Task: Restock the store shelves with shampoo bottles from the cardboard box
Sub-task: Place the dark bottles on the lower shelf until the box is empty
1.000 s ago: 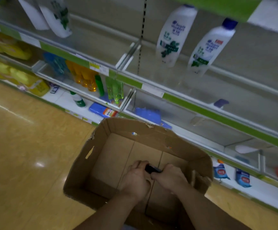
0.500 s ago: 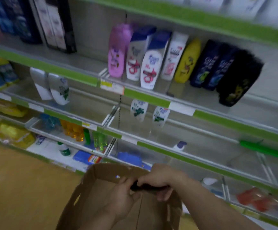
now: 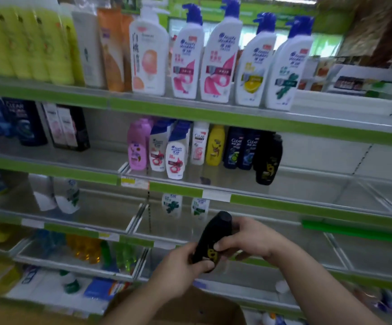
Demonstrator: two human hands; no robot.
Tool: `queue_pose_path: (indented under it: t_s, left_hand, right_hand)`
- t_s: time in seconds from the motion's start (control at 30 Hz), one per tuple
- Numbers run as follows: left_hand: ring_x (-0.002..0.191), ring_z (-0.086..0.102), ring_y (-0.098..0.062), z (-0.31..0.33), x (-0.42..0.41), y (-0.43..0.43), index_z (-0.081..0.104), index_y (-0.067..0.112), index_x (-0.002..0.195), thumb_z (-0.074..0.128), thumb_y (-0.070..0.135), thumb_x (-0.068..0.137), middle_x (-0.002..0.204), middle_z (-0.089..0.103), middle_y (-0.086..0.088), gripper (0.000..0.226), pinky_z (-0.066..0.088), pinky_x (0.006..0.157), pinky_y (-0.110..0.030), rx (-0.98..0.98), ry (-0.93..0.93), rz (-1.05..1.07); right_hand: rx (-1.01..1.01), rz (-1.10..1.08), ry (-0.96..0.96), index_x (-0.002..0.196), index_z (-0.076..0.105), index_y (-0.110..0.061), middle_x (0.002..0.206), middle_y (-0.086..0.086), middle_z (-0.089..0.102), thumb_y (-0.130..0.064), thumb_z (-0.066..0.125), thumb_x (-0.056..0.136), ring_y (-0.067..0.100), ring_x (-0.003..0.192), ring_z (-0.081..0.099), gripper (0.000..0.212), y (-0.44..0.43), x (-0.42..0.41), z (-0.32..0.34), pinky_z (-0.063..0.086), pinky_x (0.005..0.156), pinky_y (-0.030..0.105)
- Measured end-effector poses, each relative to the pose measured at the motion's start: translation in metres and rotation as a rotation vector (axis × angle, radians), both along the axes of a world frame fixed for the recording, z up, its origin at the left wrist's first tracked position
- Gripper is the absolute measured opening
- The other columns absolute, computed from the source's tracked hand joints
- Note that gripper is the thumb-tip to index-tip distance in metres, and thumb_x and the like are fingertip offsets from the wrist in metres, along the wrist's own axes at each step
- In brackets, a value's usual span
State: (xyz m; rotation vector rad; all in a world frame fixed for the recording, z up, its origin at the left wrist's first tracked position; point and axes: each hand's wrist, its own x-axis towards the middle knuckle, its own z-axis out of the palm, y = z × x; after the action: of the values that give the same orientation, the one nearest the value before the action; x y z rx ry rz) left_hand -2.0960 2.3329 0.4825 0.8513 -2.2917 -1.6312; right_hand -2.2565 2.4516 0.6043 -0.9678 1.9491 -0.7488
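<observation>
Head camera view: a black shampoo bottle [image 3: 211,240] is being held up in front of the shelves, above the cardboard box [image 3: 190,308] and clear of it, with its cap uppermost and tilted to the right. It is being gripped at its lower end by the left hand [image 3: 178,270], fingers curled round it, and pinched at mid-body by the right hand [image 3: 248,238], thumb on the label.

The restocking is being judged well advanced. Matching black bottles [image 3: 266,158] are already being displayed on the middle shelf [image 3: 319,177], with bare space to their right, while this bottle is not yet being shelved. What is left in the box cannot be told here.

Against the picture half a second back, the bottle is now being carried higher and more upright, no longer lying level over the box mouth. The view is also being lifted, so that the top row of pump bottles [image 3: 220,55] is being taken in.
</observation>
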Motion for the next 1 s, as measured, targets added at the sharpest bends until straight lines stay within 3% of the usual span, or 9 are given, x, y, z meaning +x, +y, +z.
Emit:
queue_pose_path:
  t_s: [0.2,0.27,0.33,0.4,0.53,0.7,0.8,0.9,1.0]
  left_hand:
    - [0.096,0.072,-0.005,0.040,-0.034,0.003,0.068,0.048,0.106,0.077,0.059,0.066,0.100,0.077,0.015,0.043,0.053,0.099,-0.040,-0.020,0.087,-0.035]
    - [0.095,0.072,-0.005,0.050,-0.046,0.008,0.071,0.044,0.104,0.078,0.056,0.065,0.099,0.078,0.013,0.042,0.054,0.098,-0.037,0.005,0.102,-0.044]
    - [0.094,0.073,-0.005,0.061,-0.057,0.016,0.073,0.046,0.102,0.080,0.051,0.066,0.099,0.078,0.012,0.037,0.055,0.092,-0.030,0.014,0.119,-0.059]
    - [0.090,0.073,-0.003,0.072,-0.068,0.026,0.073,0.047,0.099,0.081,0.041,0.072,0.097,0.079,0.011,0.028,0.053,0.081,-0.021,-0.015,0.125,-0.066]
    - [0.089,0.073,-0.006,0.090,-0.092,0.044,0.075,0.031,0.104,0.080,0.031,0.083,0.097,0.079,0.009,0.022,0.057,0.083,-0.025,-0.037,0.115,-0.061]
    - [0.085,0.072,-0.002,0.106,-0.128,0.065,0.071,0.040,0.109,0.079,0.038,0.083,0.096,0.078,0.013,0.027,0.054,0.075,-0.024,-0.077,0.132,-0.049]
    - [0.082,0.072,-0.007,0.114,-0.151,0.075,0.073,0.043,0.100,0.079,0.046,0.079,0.091,0.078,0.010,0.023,0.056,0.077,-0.031,-0.089,0.156,-0.047]
    - [0.082,0.071,-0.017,0.120,-0.175,0.083,0.071,0.049,0.097,0.074,0.062,0.067,0.088,0.077,0.003,0.033,0.055,0.079,-0.036,-0.131,0.176,-0.008]
    - [0.088,0.072,-0.007,0.126,-0.199,0.092,0.069,0.044,0.110,0.074,0.058,0.074,0.093,0.077,0.010,0.039,0.057,0.089,-0.037,-0.162,0.183,0.014]
  right_hand:
    - [-0.281,-0.126,-0.005,0.104,0.069,-0.015,0.080,0.003,0.078,-0.009,0.079,0.079,0.014,0.061,0.070,0.028,0.022,-0.018,0.018,0.049,0.052,0.024]
    - [-0.339,-0.145,0.020,0.104,0.070,-0.015,0.081,0.006,0.078,-0.014,0.080,0.077,0.021,0.063,0.071,0.029,0.028,-0.025,0.022,0.057,0.056,0.037]
    - [-0.377,-0.160,0.049,0.105,0.070,-0.015,0.086,0.012,0.077,-0.020,0.080,0.074,0.035,0.070,0.073,0.033,0.035,-0.034,0.025,0.058,0.067,0.062]
    - [-0.419,-0.171,0.047,0.104,0.070,-0.014,0.087,0.015,0.076,-0.021,0.080,0.072,0.043,0.076,0.071,0.035,0.043,-0.045,0.028,0.055,0.067,0.069]
    - [-0.471,-0.170,0.073,0.103,0.071,-0.016,0.086,0.009,0.077,-0.024,0.082,0.074,0.025,0.068,0.072,0.032,0.062,-0.069,0.038,0.061,0.071,0.051]
    - [-0.510,-0.156,0.093,0.103,0.071,-0.016,0.086,0.006,0.076,-0.020,0.080,0.081,0.017,0.064,0.069,0.024,0.084,-0.102,0.056,0.059,0.064,0.033]
    - [-0.524,-0.149,0.097,0.109,0.070,-0.011,0.091,0.010,0.076,-0.016,0.079,0.082,0.018,0.066,0.068,0.029,0.092,-0.125,0.067,0.059,0.066,0.035]
    - [-0.531,-0.142,0.122,0.107,0.070,-0.010,0.088,0.007,0.077,-0.016,0.080,0.082,0.019,0.063,0.067,0.028,0.099,-0.150,0.075,0.059,0.065,0.035]
    - [-0.531,-0.147,0.163,0.106,0.071,-0.014,0.081,0.001,0.076,-0.018,0.080,0.082,0.015,0.060,0.066,0.026,0.103,-0.177,0.080,0.059,0.062,0.032]
